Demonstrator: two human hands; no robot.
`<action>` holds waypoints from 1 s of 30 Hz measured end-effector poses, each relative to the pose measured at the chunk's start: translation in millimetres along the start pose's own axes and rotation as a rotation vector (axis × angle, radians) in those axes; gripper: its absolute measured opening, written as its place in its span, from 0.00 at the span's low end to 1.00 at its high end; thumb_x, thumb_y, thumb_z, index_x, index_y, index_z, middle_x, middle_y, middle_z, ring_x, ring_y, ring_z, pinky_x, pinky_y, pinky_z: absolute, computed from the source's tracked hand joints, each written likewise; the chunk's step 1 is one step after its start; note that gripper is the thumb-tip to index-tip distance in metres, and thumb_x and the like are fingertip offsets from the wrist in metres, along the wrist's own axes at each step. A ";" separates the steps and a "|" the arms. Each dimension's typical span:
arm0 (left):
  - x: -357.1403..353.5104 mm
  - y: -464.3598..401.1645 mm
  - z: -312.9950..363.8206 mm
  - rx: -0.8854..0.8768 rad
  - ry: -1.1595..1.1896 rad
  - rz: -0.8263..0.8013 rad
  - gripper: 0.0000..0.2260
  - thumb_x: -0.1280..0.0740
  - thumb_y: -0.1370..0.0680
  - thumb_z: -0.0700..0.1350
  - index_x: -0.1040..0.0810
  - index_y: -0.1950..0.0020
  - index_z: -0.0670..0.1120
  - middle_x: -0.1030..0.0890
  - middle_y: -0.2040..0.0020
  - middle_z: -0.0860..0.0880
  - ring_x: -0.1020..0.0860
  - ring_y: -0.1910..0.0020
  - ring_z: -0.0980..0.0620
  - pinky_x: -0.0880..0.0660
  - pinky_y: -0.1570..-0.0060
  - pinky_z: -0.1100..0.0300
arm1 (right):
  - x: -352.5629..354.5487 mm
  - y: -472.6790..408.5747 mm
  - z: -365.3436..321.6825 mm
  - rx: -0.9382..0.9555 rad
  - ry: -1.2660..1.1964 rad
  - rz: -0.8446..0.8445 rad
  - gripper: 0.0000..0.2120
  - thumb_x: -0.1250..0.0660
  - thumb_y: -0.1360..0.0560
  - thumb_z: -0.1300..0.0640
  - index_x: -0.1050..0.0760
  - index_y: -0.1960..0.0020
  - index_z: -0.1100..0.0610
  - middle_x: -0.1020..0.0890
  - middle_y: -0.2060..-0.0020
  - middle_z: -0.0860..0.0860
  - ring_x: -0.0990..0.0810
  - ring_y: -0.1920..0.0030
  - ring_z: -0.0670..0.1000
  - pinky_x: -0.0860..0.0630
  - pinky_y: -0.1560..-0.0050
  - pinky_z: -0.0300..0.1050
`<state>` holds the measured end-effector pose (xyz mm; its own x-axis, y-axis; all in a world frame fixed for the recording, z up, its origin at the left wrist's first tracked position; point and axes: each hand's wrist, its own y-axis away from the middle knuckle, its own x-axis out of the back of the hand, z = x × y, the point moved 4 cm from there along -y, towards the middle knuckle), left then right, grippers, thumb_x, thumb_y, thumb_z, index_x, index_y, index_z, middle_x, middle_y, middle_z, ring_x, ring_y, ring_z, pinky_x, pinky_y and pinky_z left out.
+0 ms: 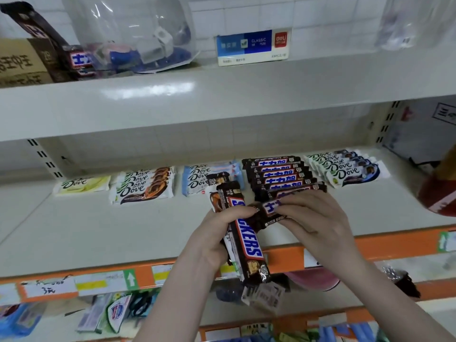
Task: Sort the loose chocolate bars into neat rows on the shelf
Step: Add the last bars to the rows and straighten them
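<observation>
snickers bars (pixel 243 233) gripped by left hand (pixel 212 236); right hand (pixel 313 218) pinches another.

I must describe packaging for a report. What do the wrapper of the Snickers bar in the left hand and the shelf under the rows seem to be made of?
Snickers bar: the wrapper looks like thin glossy plastic film, probably foil-lined; it shines and has crimped ends. Shelf: seems to be painted metal, pale grey and semi-gloss; the shelf board above reflects light, and slotted uprights stand at the back.
</observation>
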<state>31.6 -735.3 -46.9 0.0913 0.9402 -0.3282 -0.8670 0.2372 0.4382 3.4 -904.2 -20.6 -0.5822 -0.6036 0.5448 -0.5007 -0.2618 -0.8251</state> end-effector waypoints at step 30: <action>-12.8 -48.9 -14.8 -0.035 0.260 0.150 0.13 0.28 0.39 0.40 0.19 0.57 0.38 0.17 0.64 0.44 0.19 0.68 0.49 0.20 0.65 0.58 | -21.1 -5.2 106.5 -0.122 -0.032 -0.645 0.18 0.26 0.34 0.53 0.21 0.45 0.55 0.20 0.52 0.49 0.25 0.51 0.53 0.32 0.48 0.45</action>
<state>65.6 -762.5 -76.5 -0.1635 0.8690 -0.4670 -0.8781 0.0875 0.4703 86.5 -970.3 -43.8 -0.1226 -0.3770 0.9181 -0.8127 -0.4928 -0.3109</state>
